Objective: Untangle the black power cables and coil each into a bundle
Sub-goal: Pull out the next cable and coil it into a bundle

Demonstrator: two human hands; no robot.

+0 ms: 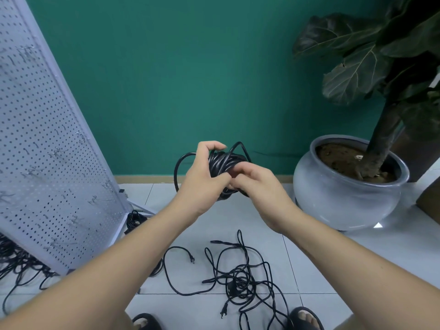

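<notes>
Basically, big stuff first: white pegboard panel [47,139] leans at the left, grey plant pot [338,201] stands at the right on the tiled floor [321,258]; neither is in the way. Low in view lies the floor tangle [240,279], several black cables knotted round each other, well apart from what's in hand, w/ one plug [223,314] lying free at its near edge. A small bundle [134,219] sits at the pegboard's foot.

Task item now: the coil [222,163], a fat wound bundle of black cable, held up in the air in front of the green wall [190,67], approx centre of view. Left hand [202,177] grips it, fingers curled over the top. Right hand [259,186] is closed at the coil's lower front, fingertips pinching at the strands; which strand exactly is hidden. A loose loop [177,170] hangs out to the left of the coil.

Judgement: step in hand looks like securing the coil, i.e. wrapping or tucking the tail. To do it well: left hand clamps all turns so none slip; right hand draws the loose loop snug round the bundle's waist, each wrap beside the last, not crossed, then tucks the end under a wrap. Don't overtighten, that kinks the cable. Risk: loop springs out and the turns fan open.
</notes>
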